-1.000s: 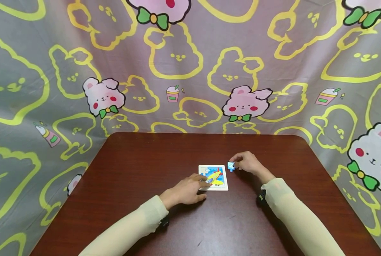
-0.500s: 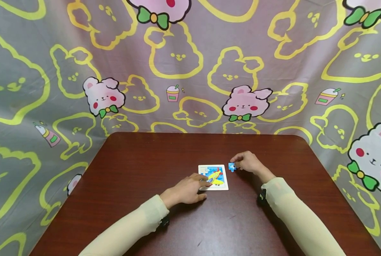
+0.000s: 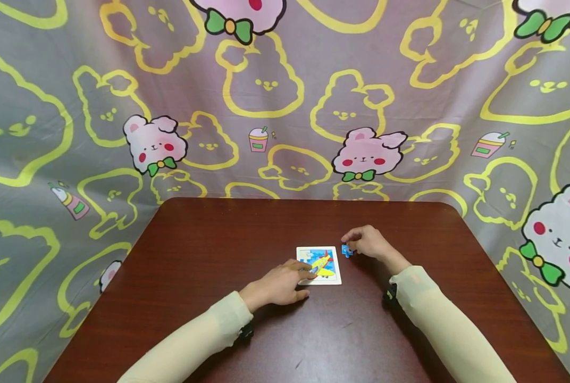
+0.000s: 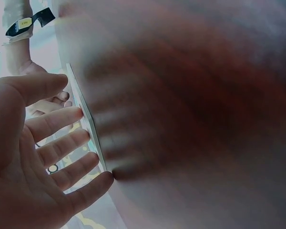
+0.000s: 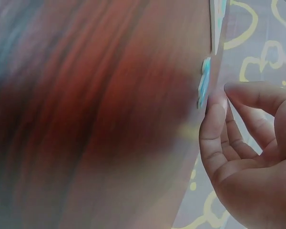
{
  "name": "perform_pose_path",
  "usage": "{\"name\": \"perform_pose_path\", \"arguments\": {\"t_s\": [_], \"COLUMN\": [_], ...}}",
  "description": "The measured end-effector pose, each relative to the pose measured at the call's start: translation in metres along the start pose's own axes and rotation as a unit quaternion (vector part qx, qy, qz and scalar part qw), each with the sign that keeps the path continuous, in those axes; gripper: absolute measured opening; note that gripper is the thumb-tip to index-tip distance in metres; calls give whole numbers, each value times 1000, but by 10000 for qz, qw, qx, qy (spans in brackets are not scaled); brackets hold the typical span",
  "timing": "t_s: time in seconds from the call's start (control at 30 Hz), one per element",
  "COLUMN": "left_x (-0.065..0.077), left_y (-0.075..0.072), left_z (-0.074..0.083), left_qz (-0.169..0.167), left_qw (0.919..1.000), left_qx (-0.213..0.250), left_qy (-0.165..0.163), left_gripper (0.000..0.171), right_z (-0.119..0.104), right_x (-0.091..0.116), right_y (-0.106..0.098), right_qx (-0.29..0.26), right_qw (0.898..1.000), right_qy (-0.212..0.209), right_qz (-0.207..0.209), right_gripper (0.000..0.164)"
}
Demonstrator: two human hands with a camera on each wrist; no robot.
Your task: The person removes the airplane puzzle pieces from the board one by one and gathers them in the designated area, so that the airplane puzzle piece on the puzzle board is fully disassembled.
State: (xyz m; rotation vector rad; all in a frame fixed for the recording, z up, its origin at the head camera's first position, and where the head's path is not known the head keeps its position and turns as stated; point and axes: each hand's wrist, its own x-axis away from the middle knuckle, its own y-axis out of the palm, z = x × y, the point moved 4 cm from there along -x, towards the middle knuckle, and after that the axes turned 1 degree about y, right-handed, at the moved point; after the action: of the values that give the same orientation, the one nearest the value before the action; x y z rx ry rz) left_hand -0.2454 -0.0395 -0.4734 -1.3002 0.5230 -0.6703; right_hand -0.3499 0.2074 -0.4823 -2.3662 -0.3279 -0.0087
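Note:
A white-framed picture puzzle with a yellow airplane on blue lies flat near the table's middle. Pale beige backing shows at its upper left. My left hand rests its fingers over the puzzle's left part, hiding some of it. In the left wrist view, its spread fingertips meet the frame's edge. To the right of the puzzle lies a blue puzzle piece, with my right hand bent over it. The right wrist view shows a gap between thumb and forefinger, beside the piece, which looks flat on the table.
The brown wooden table has rounded far corners. Behind it and at both sides hangs a grey curtain with yellow outlines and bunny faces. Pale sleeves cover both forearms, with a dark band at the right wrist.
The blue piece beneath my right hand has turned and shifted slightly, and looks darker blue now. My right fingers moved a little with it. My left hand and the puzzle stay in place.

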Motion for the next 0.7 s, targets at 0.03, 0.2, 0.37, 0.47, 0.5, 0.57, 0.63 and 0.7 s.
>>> {"name": "perform_pose_path", "arguments": {"t_s": [0.03, 0.2, 0.37, 0.47, 0.5, 0.57, 0.63, 0.7], "left_x": [0, 0, 0, 0, 0, 0, 0, 0], "left_y": [0, 0, 1, 2, 2, 2, 2, 2], "left_z": [0, 0, 0, 0, 0, 0, 0, 0], "left_qz": [9, 21, -15, -14, -12, -20, -30, -39], "left_qw": [10000, 10000, 10000, 10000, 10000, 10000, 10000, 10000], "left_qx": [3, 2, -14, -29, -34, -41, -37, -25], "left_qy": [11, 18, -36, -26, -20, -18, -21, -31], "left_gripper": [46, 46, 46, 46, 46, 47, 47, 47], "right_z": [-2, -13, -21, -26, -27, -29, -30, -32], "right_x": [0, 0, -1, -1, -2, -3, -4, -5], "right_y": [1, 6, 13, 17, 19, 22, 26, 29], "right_qx": [-28, -87, -78, -62, -87, -114, -150, -132], "right_qw": [10000, 9997, 9994, 9990, 9990, 9988, 9989, 9989], "right_qy": [-18, -221, -336, -432, -439, -466, -435, -429], "right_qz": [7, -20, -19, -39, -50, -83, -113, -149], "right_gripper": [17, 17, 16, 17, 17, 17, 17, 16]}}
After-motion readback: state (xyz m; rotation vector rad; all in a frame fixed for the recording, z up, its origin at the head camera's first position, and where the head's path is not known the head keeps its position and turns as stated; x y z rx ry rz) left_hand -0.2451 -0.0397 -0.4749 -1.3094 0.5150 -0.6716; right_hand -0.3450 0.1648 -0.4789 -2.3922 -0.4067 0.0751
